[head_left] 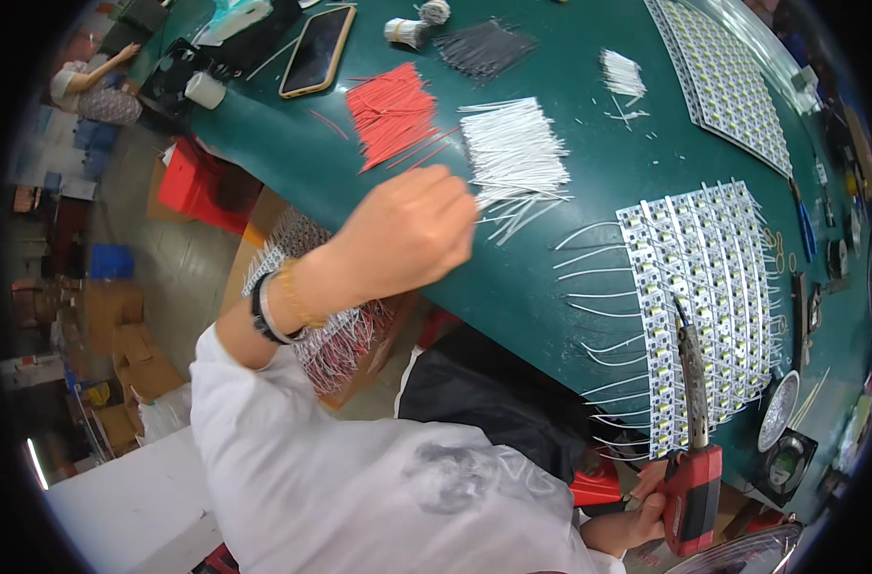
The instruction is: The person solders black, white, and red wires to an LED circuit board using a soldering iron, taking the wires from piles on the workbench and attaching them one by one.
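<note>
At LED panel (713,251), soldering iron (696,493) is held by right fingers (653,505).
Left of panel, left fingers (455,218) curled, grip unclear.

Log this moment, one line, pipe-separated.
left hand: curled beside white wires, grip hidden | right hand: holds red-handled soldering tool, shaft over LED boards | red wires: piled nearby

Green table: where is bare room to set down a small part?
Free: below the white wires, between the left hand and the leads of the lower panel; also between the black wires and small white pile. Crowded: the right side, around the metal bowl and fan.
</note>
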